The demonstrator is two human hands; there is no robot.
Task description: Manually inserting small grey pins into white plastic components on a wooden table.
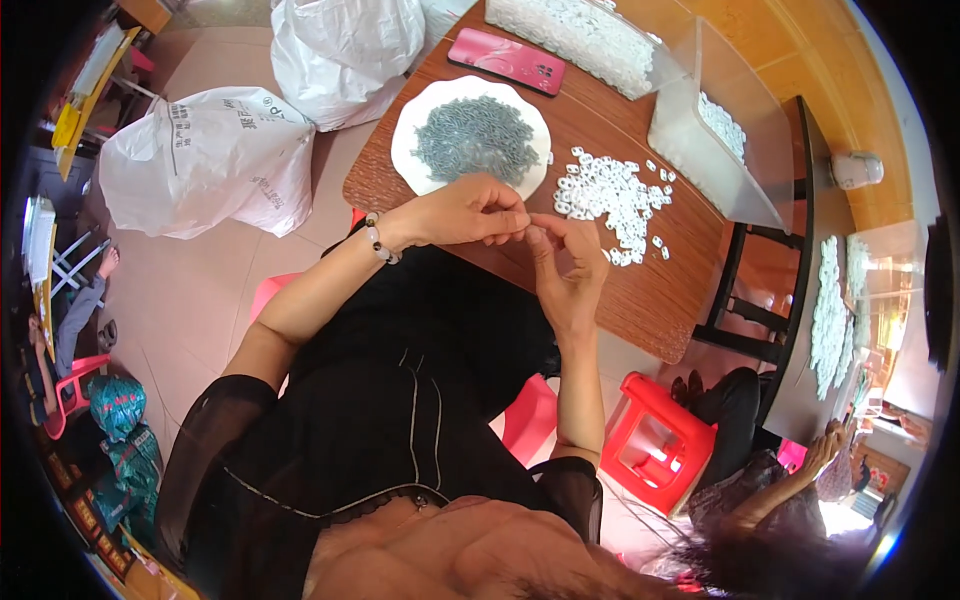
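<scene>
1. Lap first: your black dress fills the lower middle, and both forearms rise from it toward the table [660,300].
2. Your left hand [470,212], with a bead bracelet [378,240] at the wrist, has its fingertips pinched together on something too small to make out.
3. Your right hand [568,262] meets it fingertip to fingertip, palm turned up, also pinching; whatever sits between the two hands is hidden by the fingers.
4. Both hands hover over the near edge of the brown wood-grain table.
5. Just beyond your right hand lies a loose pile of white rings [612,196], scattered straight on the wood.
6. Just beyond your left hand stands a white plate [412,150] heaped with small grey metal parts [476,136].
7. Farther back lie a red phone [507,62] and a clear bin [690,125] holding more white pieces.
8. Under the table's right side, on the tiled floor, stands a red stool [655,440].
9. To your left on the floor sit two large white sacks [210,160], well apart from the table.
10. At the right rim a second person's hand shows near another dark table.
</scene>
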